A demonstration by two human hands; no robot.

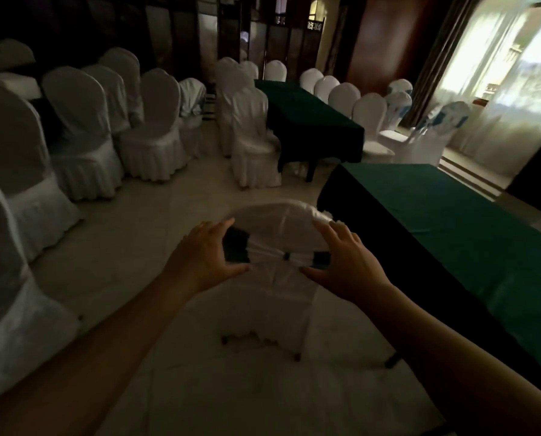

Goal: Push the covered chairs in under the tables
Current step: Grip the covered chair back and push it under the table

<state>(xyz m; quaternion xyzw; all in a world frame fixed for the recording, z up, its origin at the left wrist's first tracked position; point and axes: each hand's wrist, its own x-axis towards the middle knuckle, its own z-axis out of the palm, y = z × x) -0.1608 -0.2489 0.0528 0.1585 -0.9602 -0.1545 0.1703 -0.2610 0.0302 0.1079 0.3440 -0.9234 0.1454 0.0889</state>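
A dim hall with a pale tiled floor (130,234) holds rows of white-covered chairs and long counters under green cloths; bright daylight comes through sheer curtains (511,67) at the far right.

In the middle foreground stands one covered chair (275,225), seen from behind and above, its rounded back top toward the camera and its cover gathered at the back, with dark patches of the frame showing through gaps. Its legs rest on the floor, and it sits just beside the near corner of the near counter (451,215), not tucked under it.

The left hand (206,256) is at the left edge of the chair back, fingers spread and curved, thumb below; its grip is open around the edge, and whether it presses the fabric cannot be told. The right hand (344,262) mirrors it at the right edge, grip likewise open and cupped close to the cover. Both bare forearms reach in from the bottom corners.

Farther back, a second counter (310,118) has covered chairs lined along both long sides. A dense row of chairs (83,127) fills the left side of the room. Dark folding screens (174,36) stand along the back wall.
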